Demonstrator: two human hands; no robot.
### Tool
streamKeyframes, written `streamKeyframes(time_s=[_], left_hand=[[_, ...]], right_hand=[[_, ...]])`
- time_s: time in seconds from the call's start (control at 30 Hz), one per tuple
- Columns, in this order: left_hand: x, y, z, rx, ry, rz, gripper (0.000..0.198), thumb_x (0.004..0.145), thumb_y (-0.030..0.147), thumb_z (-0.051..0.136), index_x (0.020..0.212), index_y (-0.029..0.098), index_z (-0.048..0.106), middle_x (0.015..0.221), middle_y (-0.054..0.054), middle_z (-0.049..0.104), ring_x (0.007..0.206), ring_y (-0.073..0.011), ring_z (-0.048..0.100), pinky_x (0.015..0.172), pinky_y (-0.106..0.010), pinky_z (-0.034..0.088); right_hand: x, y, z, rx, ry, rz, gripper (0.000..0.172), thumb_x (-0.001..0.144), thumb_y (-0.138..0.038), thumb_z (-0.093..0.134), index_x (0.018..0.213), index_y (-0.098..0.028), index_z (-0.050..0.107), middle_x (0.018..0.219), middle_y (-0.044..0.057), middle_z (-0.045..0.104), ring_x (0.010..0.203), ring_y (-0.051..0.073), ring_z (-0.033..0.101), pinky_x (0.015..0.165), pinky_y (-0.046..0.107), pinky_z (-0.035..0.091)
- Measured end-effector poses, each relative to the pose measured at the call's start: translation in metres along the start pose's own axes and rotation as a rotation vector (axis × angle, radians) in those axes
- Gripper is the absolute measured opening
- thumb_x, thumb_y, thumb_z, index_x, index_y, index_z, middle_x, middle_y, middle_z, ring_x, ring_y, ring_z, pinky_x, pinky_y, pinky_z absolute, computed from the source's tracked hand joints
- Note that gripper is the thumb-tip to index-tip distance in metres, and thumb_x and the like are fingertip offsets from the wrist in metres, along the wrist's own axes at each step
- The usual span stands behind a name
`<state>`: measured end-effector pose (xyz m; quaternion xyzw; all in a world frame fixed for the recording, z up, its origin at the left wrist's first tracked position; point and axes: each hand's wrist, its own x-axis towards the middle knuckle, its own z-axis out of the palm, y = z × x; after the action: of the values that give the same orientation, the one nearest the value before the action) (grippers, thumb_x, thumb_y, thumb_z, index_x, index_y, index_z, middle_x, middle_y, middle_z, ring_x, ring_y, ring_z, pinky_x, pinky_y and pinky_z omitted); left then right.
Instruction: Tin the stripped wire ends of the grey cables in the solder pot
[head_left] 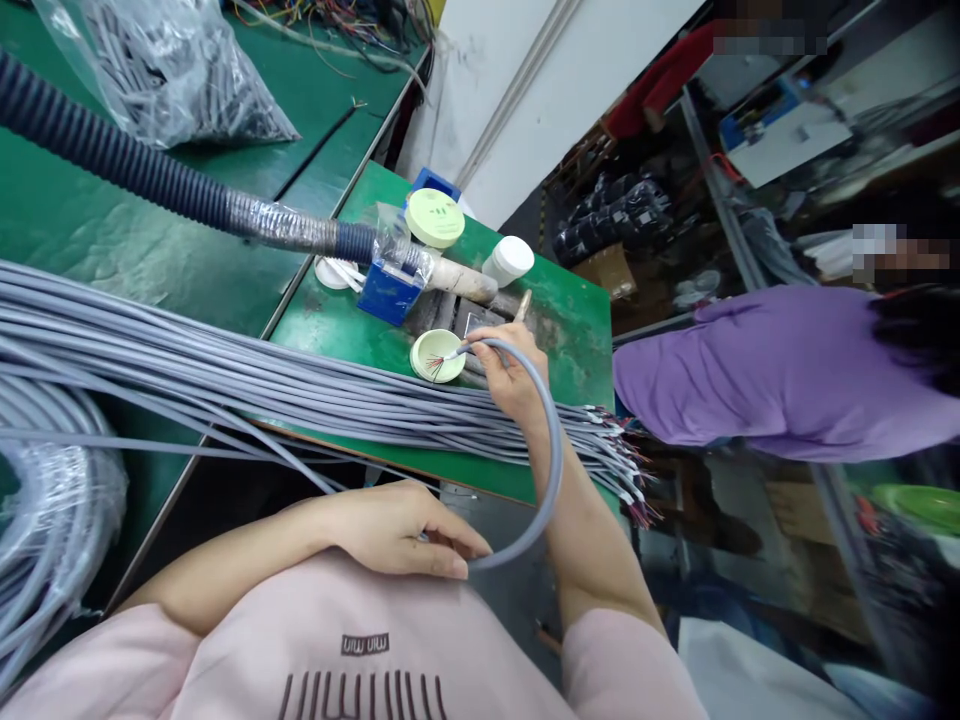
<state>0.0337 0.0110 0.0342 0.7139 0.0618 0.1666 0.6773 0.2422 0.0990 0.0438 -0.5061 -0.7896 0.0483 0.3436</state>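
A grey multi-core cable (555,450) loops between my two hands. My right hand (514,370) pinches it close to its stripped end, where thin coloured wires (435,362) fan out over a pale green round dish (415,362). Whether the wire tips touch the inside of the dish, I cannot tell. Down by the pink shirt, my left hand (409,530) is closed around the cable's lower part. Beneath my right forearm runs a long bundle of grey cables (300,385), its stripped wire ends (626,465) hanging together at the table's right edge.
A ribbed dark hose (150,165) reaches over the green table (581,300) to a blue block (390,292). Around it stand a green-lidded tub (435,218) and a white jar (510,260). Coiled cables (60,520) lie left. A person in purple (772,370) is at right.
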Motion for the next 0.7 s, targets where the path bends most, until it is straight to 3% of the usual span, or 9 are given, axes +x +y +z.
streamKeyframes(time_s=[0.23,0.4,0.53,0.7], left_hand=[[0.001,0.0,-0.004,-0.016,-0.011,-0.047,0.036,0.087,0.028,0.058,0.122,0.02,0.064,0.1,-0.01,0.073,0.089,-0.0204,0.069,0.08,-0.026,0.051],[0.0,0.004,-0.006,0.04,-0.011,-0.025,0.036,0.087,0.03,0.059,0.123,0.025,0.063,0.103,-0.006,0.073,0.091,-0.0196,0.068,0.079,-0.025,0.049],[0.005,0.011,-0.01,0.111,0.043,-0.014,0.037,0.09,0.029,0.055,0.126,0.025,0.06,0.115,-0.005,0.069,0.1,-0.0188,0.065,0.083,-0.024,0.046],[0.015,0.01,-0.013,0.272,0.126,-0.086,0.041,0.091,0.032,0.053,0.131,0.02,0.055,0.11,-0.007,0.07,0.097,-0.0192,0.065,0.083,-0.025,0.046]], right_hand=[[0.003,0.002,0.003,-0.033,-0.042,-0.012,0.016,0.092,-0.03,0.051,0.091,-0.024,0.066,0.086,0.004,0.068,0.087,0.021,0.059,0.084,0.039,0.043],[0.007,0.005,-0.019,-0.023,0.082,0.02,0.017,0.092,-0.029,0.051,0.093,-0.022,0.066,0.091,0.004,0.069,0.09,0.021,0.06,0.084,0.038,0.045],[0.015,0.026,-0.039,-0.079,0.226,0.094,0.017,0.092,-0.029,0.05,0.09,-0.022,0.065,0.088,0.004,0.068,0.094,0.022,0.061,0.087,0.038,0.045],[0.022,0.061,-0.039,-0.118,0.22,0.131,0.017,0.09,-0.025,0.049,0.086,-0.021,0.064,0.086,0.004,0.069,0.089,0.02,0.061,0.084,0.033,0.045]])
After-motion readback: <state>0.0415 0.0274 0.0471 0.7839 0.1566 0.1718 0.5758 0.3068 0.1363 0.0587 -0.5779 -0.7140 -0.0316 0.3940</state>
